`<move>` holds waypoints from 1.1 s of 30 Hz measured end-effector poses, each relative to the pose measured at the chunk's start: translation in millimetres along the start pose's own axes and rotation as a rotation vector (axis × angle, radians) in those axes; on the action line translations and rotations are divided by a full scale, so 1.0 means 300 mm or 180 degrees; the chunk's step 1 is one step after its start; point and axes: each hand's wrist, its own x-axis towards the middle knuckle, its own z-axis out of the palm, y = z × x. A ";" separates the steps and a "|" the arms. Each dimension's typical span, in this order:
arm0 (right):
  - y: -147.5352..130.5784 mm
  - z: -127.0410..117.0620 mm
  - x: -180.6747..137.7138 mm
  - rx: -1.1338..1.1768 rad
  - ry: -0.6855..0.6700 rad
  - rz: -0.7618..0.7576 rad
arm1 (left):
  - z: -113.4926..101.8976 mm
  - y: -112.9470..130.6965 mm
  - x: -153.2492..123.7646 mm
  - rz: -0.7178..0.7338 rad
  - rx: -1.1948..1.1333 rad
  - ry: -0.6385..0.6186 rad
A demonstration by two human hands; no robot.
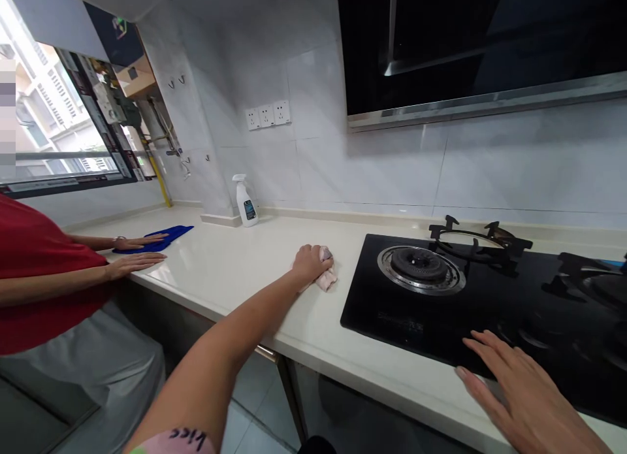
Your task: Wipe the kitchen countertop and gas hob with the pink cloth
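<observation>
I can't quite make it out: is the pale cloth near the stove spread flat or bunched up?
Bunched up: the pale cloth is gathered in the left hand, with crumpled folds sticking out.

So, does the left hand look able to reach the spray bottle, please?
Probably not yet: the left hand grips a cloth, though nothing visible blocks the way to the spray bottle.

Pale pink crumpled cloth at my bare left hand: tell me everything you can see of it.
The pale pink crumpled cloth looks like soft, thin fabric, bunched and creased, with a greyish patch near its top. The bare left hand grips it and hides much of it. Its loose lower end lies on the glossy cream countertop, left of the black glass hob and apart from it.
</observation>
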 end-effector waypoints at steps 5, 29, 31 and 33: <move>-0.029 -0.007 0.027 -0.0151 0.0029 0.0133 | 0.072 0.197 0.097 0.0212 -0.0008 -0.0085; -0.086 -0.016 0.088 -0.0003 0.0050 0.0338 | -0.099 0.143 -0.399 0.0888 -0.1120 0.0841; -0.088 -0.014 0.089 0.0088 0.0123 0.0357 | -0.075 0.230 -0.370 0.1041 -0.0782 0.0568; -0.089 -0.013 0.087 0.0200 0.0192 0.0374 | -0.044 0.313 -0.346 0.1253 -0.0380 0.0142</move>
